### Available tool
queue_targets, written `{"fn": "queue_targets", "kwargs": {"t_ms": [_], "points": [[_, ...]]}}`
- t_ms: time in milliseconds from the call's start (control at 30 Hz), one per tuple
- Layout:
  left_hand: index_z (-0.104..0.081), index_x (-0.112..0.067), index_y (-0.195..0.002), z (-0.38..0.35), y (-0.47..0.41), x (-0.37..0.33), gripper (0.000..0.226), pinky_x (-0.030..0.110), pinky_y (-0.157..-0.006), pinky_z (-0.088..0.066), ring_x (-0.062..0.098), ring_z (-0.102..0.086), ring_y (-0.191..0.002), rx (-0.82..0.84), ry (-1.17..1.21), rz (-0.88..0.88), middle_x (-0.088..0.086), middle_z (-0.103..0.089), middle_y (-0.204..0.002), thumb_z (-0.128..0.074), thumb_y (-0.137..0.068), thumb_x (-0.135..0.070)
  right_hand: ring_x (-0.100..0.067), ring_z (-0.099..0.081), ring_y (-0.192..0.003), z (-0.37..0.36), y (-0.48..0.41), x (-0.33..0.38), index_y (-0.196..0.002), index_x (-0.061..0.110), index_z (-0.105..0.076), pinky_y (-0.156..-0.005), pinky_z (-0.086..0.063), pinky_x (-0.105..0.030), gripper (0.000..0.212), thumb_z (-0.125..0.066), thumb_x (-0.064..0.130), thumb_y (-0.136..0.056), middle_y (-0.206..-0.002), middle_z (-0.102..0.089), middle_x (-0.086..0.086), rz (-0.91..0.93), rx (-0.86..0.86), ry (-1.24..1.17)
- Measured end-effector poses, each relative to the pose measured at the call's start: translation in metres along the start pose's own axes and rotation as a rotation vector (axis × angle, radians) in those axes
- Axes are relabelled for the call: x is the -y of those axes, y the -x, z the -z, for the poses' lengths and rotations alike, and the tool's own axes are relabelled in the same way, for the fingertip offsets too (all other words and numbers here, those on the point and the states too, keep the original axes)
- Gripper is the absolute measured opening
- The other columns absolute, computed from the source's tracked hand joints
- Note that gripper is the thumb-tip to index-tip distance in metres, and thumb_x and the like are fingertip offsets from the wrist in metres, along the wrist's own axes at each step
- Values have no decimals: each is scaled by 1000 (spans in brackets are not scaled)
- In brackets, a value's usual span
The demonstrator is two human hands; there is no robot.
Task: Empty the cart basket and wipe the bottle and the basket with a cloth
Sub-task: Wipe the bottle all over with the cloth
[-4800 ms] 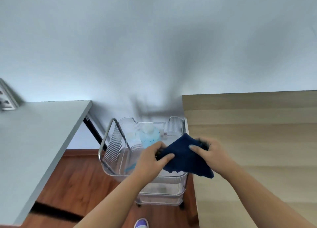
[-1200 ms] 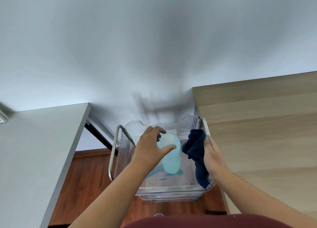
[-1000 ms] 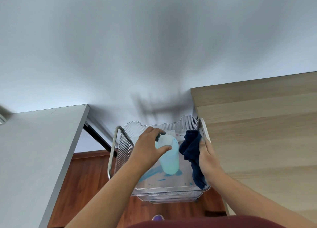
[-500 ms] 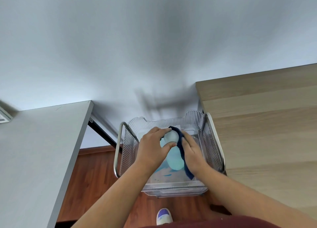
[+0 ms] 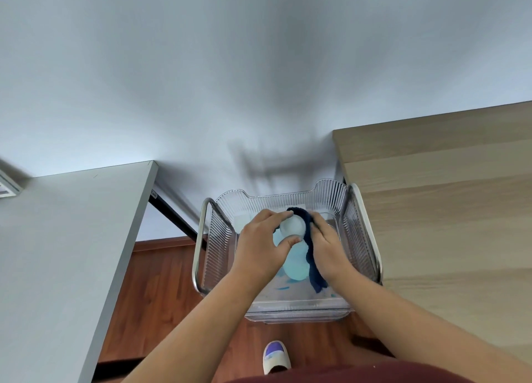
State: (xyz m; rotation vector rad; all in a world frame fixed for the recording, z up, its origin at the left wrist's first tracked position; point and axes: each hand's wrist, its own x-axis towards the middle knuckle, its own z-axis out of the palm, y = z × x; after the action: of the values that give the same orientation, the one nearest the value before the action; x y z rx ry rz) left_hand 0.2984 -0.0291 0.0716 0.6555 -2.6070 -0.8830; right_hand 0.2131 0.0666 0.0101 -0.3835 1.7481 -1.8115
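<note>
Bottle (image 5: 293,256), pale blue plastic with a white cap, stands upright inside the clear ribbed cart basket (image 5: 218,238), toward its far side. The left hand (image 5: 260,247) has its fingers closed around the cap. The right hand (image 5: 328,245), a second ago at the basket's right rim, now presses the dark blue cloth (image 5: 311,256) against the bottle's side, so wiping seems begun before the emptying.

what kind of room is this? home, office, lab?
Hard to pin down; probably a home or small office room. Clues: a grey desk and a wood-grain table against a plain wall, wooden flooring, and a clear cart basket between them.
</note>
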Motion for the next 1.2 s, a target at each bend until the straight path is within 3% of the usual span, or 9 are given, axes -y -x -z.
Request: {"fn": "queue_targets", "kwargs": {"t_ms": [100, 200, 300, 367, 533, 700, 767, 1000, 1200], "points": [[-67, -17, -120, 3, -3, 0, 46, 25, -86, -47, 13, -60, -91, 21, 12, 7, 0, -65, -101, -78, -76, -28, -20, -55, -66, 9, -22, 20, -81, 26, -63, -60, -44, -31, 35, -36, 14, -98, -80, -60, -11, -138, 107, -11], [-67, -17, -120, 3, -4, 0, 46, 24, -86, -47, 11, -60, -90, 14, 7, 10, 0, -65, -100, -77, -76, -28, -6, -59, -65, 10, -10, 15, -99, 27, -62, -57, -47, -18, 29, -35, 16, -100, -93, -63, -8, -84, 120, -6], [-67, -19, -120, 0, -2, 1, 45, 15, -83, -44, 9, -59, -87, -16, 20, 9, -5, -63, -96, -77, -77, -27, -11, -53, -111, 4, 22, -13, -131, 25, -46, -96, -42, -25, 36, -35, 14, -99, -131, -52, -4, 160, 57, 49], [-67, -20, -119, -2, -1, 1, 45, 3, -79, -39, 4, -54, -84, -19, 18, 0, -11, -58, -93, -78, -76, -26, -20, -49, -120, -1, 24, -19, -129, 29, -46, -104, -38, -36, 38, -34, 7, -100, -133, -51, -6, 171, 17, 17], [-67, -18, -118, 3, -6, 3, 45, 7, -82, -42, 2, -55, -86, 21, 39, 5, -12, -59, -96, -79, -75, -25, -25, -56, -77, 3, -16, 2, -89, 25, -60, -70, -45, -39, 31, -34, 12, -99, -84, -62, -7, -35, -128, 7], [-64, -22, -124, 8, -5, 5, 48, 26, -93, -49, 5, -58, -99, 59, 57, 10, -9, -63, -112, -76, -77, -22, -18, -61, -93, 39, -31, 11, -112, 19, -62, -85, -49, -31, 29, -36, 13, -100, -107, -65, -6, -171, -265, -211], [-62, -25, -124, 9, -2, 6, 53, 25, -90, -51, 4, -59, -98, 49, 59, 18, -10, -61, -113, -77, -74, -25, -18, -62, -94, 52, -24, 10, -101, 25, -66, -87, -49, -32, 34, -35, 13, -100, -101, -67, -3, -152, -258, -219], [-66, -18, -105, 0, -7, -3, 51, 29, -77, -51, 12, -57, -85, 0, -22, 130, -6, -56, -98, -84, -63, -40, -16, -59, -87, 66, -6, 6, -89, 25, -63, -76, -49, -28, 35, -33, 14, -101, -93, -65, -3, -116, -193, -111], [-67, -21, -114, 10, -25, -4, 49, 24, -83, -50, 13, -58, -96, 228, -31, 60, -7, -56, -100, -81, -68, -24, 0, -64, -65, 60, -1, 6, -86, 32, -67, -49, -52, -16, 41, -34, 14, -101, -80, -69, 8, -93, -123, -96]]}}
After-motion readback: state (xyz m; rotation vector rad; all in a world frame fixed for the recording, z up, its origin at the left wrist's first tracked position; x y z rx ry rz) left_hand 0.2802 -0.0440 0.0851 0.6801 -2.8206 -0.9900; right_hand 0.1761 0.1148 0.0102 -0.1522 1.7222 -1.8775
